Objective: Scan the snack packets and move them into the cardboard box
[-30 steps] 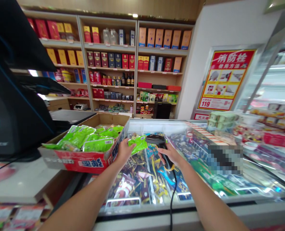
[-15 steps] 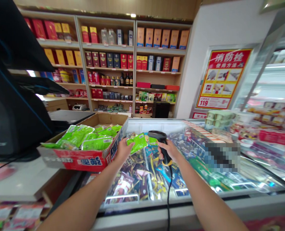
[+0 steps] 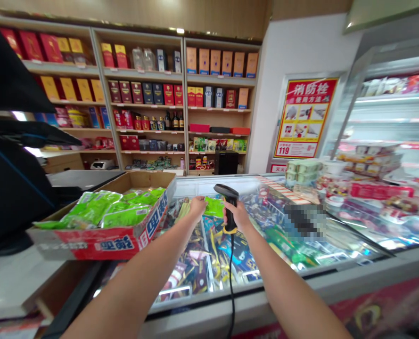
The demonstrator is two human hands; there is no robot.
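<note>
My right hand (image 3: 238, 214) is wrapped round the handle of a black barcode scanner (image 3: 226, 190), its head pointing left and its cord hanging down over the freezer's front edge. My left hand (image 3: 197, 208) is closed at the left edge of a bright green snack packet (image 3: 214, 207), which sits just left of the scanner, above the freezer's glass top. Part of this packet is hidden behind the scanner and my right fingers. On my left, an open cardboard box (image 3: 85, 252) holds several similar green packets (image 3: 92, 207).
Beneath my hands is a glass-topped freezer (image 3: 283, 278) full of wrapped ices. A black monitor stand (image 3: 14, 188) rises at the left. Stacked cartons and packaged food (image 3: 303, 172) stand on the right. Shelves of boxed bottles (image 3: 142, 94) line the back wall.
My left hand has moved right, closer to the scanner. Of two green patches seen before, one now shows between my hands. The view has turned slightly right; my right hand still grips the scanner.
</note>
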